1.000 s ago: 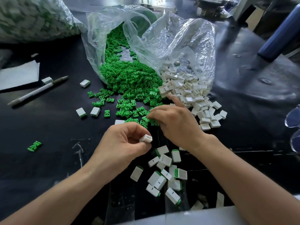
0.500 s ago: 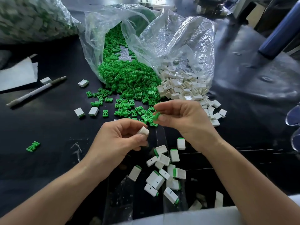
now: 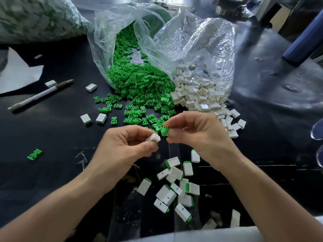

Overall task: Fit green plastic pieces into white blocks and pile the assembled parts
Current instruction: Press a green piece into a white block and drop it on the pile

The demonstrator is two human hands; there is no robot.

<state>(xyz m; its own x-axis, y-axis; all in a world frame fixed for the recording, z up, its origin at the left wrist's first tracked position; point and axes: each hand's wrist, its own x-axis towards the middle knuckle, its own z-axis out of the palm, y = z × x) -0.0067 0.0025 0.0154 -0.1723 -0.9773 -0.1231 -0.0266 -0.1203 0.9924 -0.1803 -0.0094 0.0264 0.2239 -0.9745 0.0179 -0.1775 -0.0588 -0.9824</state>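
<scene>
At frame centre the left hand pinches a white block and the right hand pinches a green piece just beside it — both likely light, stiff, small, best held by their sides.

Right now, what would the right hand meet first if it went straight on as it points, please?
Probably the white block in the left hand, just beyond the right hand's green piece.

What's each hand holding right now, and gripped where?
Left hand pinches a white block by its left end, between thumb and fingertips. Right hand pinches a green piece by its right edge, thumb and forefinger.
</scene>
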